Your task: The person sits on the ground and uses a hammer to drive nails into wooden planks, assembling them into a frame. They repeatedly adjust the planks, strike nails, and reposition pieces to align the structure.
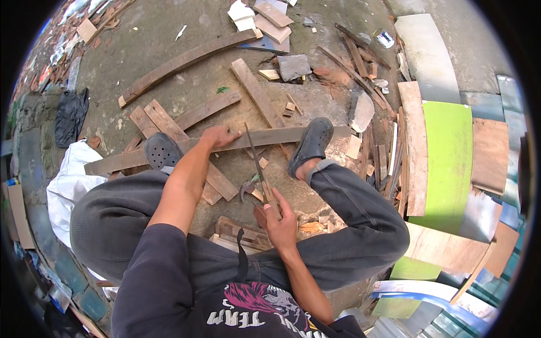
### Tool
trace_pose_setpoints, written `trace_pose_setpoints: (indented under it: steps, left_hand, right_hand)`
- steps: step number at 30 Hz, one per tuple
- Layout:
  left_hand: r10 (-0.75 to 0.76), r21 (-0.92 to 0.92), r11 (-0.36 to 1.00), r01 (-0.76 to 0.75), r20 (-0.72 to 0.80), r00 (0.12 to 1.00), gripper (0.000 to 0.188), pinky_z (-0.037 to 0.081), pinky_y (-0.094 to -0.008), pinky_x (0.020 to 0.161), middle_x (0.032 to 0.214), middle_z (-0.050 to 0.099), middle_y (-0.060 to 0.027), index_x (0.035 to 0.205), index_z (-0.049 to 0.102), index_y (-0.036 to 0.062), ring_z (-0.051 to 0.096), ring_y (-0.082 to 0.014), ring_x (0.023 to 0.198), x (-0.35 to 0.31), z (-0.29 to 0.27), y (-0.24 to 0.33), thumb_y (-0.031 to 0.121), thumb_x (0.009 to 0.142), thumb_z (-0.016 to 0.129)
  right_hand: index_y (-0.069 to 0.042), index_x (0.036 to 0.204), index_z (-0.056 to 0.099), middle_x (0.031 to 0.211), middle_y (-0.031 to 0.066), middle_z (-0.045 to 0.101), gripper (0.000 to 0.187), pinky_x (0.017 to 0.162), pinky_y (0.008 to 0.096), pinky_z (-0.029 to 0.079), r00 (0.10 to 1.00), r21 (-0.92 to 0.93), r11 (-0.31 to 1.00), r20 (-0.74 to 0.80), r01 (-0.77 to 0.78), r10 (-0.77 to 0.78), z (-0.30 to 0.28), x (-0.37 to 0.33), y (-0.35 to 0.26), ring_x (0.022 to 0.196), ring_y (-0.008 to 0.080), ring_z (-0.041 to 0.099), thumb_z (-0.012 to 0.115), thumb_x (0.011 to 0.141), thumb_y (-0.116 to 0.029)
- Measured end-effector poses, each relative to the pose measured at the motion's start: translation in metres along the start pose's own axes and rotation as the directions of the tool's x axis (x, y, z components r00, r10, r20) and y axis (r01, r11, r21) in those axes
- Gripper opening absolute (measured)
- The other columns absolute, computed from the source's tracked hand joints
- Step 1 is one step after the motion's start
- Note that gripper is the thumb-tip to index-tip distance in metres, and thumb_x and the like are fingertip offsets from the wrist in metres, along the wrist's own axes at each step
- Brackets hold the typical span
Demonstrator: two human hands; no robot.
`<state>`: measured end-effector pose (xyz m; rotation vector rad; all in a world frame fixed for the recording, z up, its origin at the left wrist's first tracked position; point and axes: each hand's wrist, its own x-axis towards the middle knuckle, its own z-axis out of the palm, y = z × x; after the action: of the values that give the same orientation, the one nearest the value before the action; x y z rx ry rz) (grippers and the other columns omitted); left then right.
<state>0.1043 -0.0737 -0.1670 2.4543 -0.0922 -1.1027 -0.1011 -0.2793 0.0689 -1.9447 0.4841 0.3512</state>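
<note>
A long wooden plank (270,137) lies crosswise in front of me, over other pieces of wood. My left hand (221,137) is closed over its upper edge, left of the middle. In my right hand (280,219) is the handle of a handsaw (255,155), gripped between my knees. The saw's blade is seen nearly edge-on and reaches up across the plank, just right of my left hand. Both my feet, in dark clogs, rest on the plank, the left clog (162,151) and the right clog (313,145) on either side of the blade.
Loose boards (256,93) and a long beam (186,66) lie beyond the plank. Offcuts (242,232) are piled below my right hand, near a curved dark metal tool (247,188). Stone chunks (294,67) and a green panel (448,158) are to the right; a white sack (73,180) sits left.
</note>
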Motion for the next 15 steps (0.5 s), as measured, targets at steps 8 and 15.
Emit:
trace_pose_setpoints:
  steps: [8, 15]
  left_hand:
    - [-0.1, -0.058, 0.993, 0.101, 0.022, 0.995, 0.081, 0.045, -0.0491, 0.102, 0.127, 0.063, -0.0257, 0.121, 0.067, -0.0002, 0.058, -0.0419, 0.121, 0.02, 0.009, -0.01, 0.067, 0.098, 0.027]
    - [-0.196, 0.017, 0.98, 0.196, 0.033, 0.98, 0.082, 0.046, -0.0496, 0.101, 0.124, 0.064, -0.0267, 0.117, 0.067, -0.0054, 0.06, -0.0414, 0.119, 0.014, 0.002, 0.007, 0.062, 0.101, 0.023]
  right_hand:
    - [0.004, 0.138, 0.054, 0.126, 0.0238, 0.065, 0.049, 0.099, 0.0335, 0.047, 0.99, 0.145, 0.981, 0.067, -0.131, 0.122, -0.005, 0.003, 0.002, 0.116, 0.0266, 0.064, 0.061, 0.094, -0.017]
    - [0.006, 0.137, 0.054, 0.127, 0.0258, 0.064, 0.048, 0.1, 0.0339, 0.047, 0.993, 0.196, 0.973, 0.051, -0.118, 0.11, -0.01, 0.002, 0.001, 0.119, 0.0283, 0.063, 0.06, 0.094, -0.015]
